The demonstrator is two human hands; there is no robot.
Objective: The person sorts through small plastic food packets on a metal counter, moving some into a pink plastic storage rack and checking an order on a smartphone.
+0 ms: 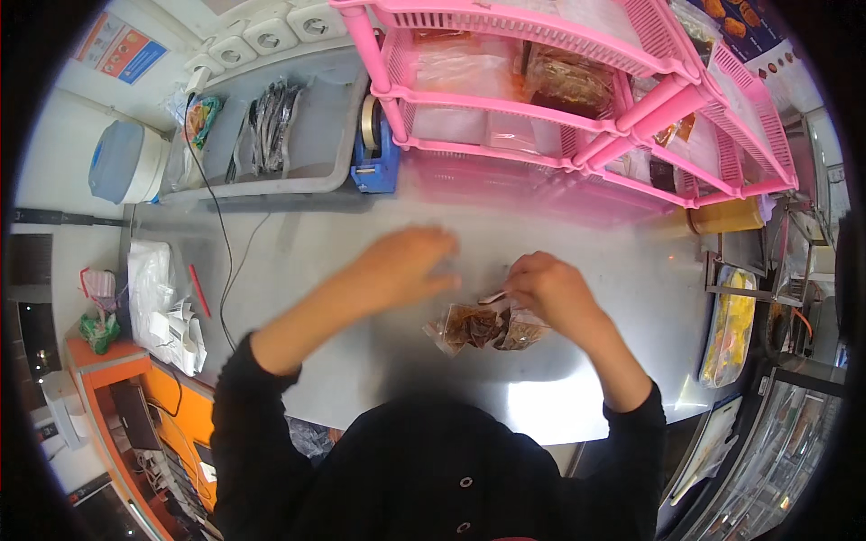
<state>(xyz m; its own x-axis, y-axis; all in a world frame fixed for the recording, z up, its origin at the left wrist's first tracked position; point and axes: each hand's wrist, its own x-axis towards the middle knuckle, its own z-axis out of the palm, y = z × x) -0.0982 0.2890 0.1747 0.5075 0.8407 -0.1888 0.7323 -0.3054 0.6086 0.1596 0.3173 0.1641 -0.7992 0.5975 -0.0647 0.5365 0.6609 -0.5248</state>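
Observation:
My left hand is above the stainless-steel table, blurred, its thumb and fingers apart with nothing visible between them. To its right, my right hand pinches a small dark-and-pale strip, whose exact kind I cannot make out. Just below the fingers lie small clear plastic sachets with brown contents, close together on the metal. Part of the sachet on the right is hidden by my right hand.
A pink plastic rack holding sachets stands at the back, beside a blue tape dispenser. A grey tub contains wrapped cutlery. On the left are a black cable, a red pen and white plastic bags.

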